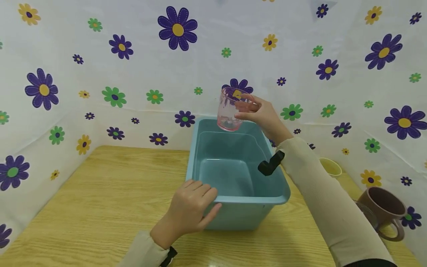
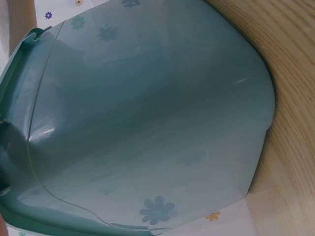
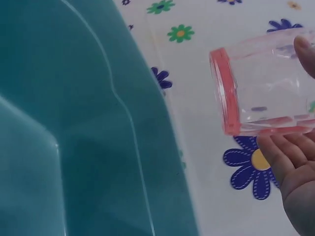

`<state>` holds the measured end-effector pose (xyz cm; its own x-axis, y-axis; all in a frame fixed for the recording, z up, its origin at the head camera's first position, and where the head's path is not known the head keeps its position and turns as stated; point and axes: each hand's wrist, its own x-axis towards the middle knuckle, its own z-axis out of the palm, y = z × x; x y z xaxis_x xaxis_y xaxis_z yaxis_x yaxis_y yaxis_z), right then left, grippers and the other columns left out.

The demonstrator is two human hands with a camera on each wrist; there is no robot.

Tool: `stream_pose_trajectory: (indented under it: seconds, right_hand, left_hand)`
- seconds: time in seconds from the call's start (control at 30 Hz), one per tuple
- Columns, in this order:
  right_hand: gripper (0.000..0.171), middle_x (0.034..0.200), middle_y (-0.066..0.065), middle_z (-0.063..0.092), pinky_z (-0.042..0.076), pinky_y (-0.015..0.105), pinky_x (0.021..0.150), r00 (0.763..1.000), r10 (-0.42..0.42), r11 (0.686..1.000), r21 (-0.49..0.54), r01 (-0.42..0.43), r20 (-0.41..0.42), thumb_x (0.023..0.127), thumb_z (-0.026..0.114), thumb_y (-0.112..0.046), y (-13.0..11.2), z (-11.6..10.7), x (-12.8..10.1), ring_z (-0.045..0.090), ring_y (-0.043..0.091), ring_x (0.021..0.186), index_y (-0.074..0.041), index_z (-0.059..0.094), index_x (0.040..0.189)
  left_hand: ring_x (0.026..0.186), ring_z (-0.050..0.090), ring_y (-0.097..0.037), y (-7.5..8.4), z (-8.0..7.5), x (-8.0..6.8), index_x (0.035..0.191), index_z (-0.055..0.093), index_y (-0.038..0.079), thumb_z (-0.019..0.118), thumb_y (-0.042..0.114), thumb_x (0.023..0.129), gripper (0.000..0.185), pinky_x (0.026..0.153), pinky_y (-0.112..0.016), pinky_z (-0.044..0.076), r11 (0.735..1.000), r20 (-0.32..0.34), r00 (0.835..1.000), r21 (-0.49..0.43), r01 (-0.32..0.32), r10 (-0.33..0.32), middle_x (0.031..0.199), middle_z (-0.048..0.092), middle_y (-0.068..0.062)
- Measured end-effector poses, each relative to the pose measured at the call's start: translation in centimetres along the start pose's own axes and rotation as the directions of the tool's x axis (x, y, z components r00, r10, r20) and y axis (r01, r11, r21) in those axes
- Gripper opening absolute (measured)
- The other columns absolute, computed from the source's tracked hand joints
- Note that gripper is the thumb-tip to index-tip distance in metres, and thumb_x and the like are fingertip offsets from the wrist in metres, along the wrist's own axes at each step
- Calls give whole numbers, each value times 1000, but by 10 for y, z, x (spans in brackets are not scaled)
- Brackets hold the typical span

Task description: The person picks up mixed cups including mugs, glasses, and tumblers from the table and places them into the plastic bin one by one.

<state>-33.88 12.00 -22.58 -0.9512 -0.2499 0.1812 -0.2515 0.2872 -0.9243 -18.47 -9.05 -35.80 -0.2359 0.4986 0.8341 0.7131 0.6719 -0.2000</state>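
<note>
The left hand [image 1: 191, 209], nearest the camera, is resting on the near left corner of a blue-green plastic tub [image 1: 253, 202], its fingers lying fairly straight over the rim and the thumb pressing against the outer wall, so it is steadying the tub rather than gripping it. The left wrist view is showing only the tub's smooth outer wall [image 2: 147, 113] with the wooden desk [image 2: 290, 73] beside it.

The right hand [image 1: 263, 116] is holding a clear plastic cup with a pink base [image 1: 230, 109] up in the air over the far end of the tub, fingers and thumb curling round its side. From the right wrist the cup [image 3: 261, 88] is appearing tilted, its pink bottom facing the tub's far wall [image 3: 74, 123], and it is looking empty, though a few drops may be clinging inside.

The tub itself is sitting on the desk [image 1: 100, 196] and I am seeing nothing lying in it. At the right edge a brown mug [image 1: 383, 211] and a pale yellow cup [image 1: 330, 167] are standing on the desk, apart from the tub and untouched. Judging from this, the clear cup is only midway: lifted and poised above the tub, not yet set down, with the other two cups waiting.
</note>
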Motion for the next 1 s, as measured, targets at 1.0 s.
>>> stream_pose_trajectory:
  seconds: [1.0]
  right_hand:
    - [64, 145, 20, 40, 31, 42, 112, 941, 163, 961, 170, -220, 297, 86, 57, 7, 58, 32, 33, 40, 30, 134, -5, 31, 142]
  left_hand:
    - [56, 52, -12, 0, -3, 0, 72, 57, 14, 25, 38, 98, 48, 58, -27, 42, 1000, 22, 1000, 25, 13, -14, 64, 58, 4]
